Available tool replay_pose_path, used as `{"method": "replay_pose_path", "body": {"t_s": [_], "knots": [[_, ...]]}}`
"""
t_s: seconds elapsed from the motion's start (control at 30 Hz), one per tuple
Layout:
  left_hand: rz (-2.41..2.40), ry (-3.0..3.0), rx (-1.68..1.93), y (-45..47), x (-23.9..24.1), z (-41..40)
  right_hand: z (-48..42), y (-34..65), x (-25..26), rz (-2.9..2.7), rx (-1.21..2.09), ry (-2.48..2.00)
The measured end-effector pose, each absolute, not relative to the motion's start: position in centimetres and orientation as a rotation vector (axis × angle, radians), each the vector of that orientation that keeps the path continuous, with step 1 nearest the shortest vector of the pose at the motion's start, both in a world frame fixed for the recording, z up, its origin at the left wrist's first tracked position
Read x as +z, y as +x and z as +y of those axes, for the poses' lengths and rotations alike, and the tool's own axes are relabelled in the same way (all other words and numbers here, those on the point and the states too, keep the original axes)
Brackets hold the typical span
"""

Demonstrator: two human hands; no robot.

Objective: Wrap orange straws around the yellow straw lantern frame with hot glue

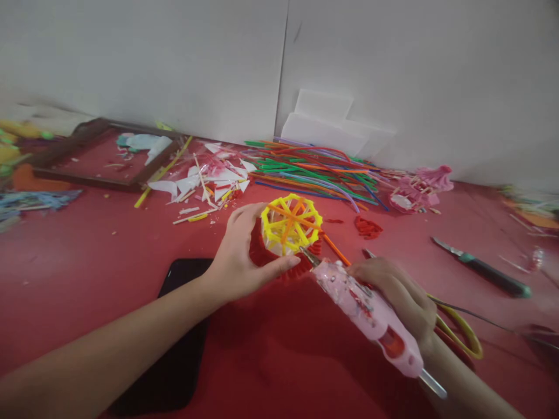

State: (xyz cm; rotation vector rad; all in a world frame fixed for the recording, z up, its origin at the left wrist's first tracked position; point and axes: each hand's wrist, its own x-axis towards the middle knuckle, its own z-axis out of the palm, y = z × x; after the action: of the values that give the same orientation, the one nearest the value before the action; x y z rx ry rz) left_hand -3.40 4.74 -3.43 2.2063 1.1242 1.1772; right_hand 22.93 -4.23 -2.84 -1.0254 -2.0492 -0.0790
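My left hand [238, 253] is wrapped around a small round craft piece with a yellow wheel-like frame [292, 224] on top and red sides. Orange strips cross the wheel like spokes. In my right hand [395, 297] is a pink hot glue gun [371, 317], its metal nozzle at the wheel's lower right rim. A clear glue stick [433, 384] sticks out of the gun's back end. An orange stick [335, 249] runs out from beside the wheel toward my right fingers, which partly hide it. Whether the nozzle touches the rim I cannot tell.
A black phone [174, 349] lies under my left forearm. Scissors with yellow handles [463, 331] and a craft knife [484, 270] lie at right. Behind are coloured pipe cleaners [305, 171], white scraps [218, 177], a brown frame [87, 177] and a pink craft piece [421, 189].
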Motion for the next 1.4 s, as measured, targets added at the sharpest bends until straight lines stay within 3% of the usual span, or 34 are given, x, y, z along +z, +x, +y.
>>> {"method": "replay_pose_path", "body": {"t_s": [1.4], "knots": [[1.106,2.181,1.211,-3.5,-3.9,4.9,-4.3,22.4,-1.0,-2.124,-0.111,-1.062]]}}
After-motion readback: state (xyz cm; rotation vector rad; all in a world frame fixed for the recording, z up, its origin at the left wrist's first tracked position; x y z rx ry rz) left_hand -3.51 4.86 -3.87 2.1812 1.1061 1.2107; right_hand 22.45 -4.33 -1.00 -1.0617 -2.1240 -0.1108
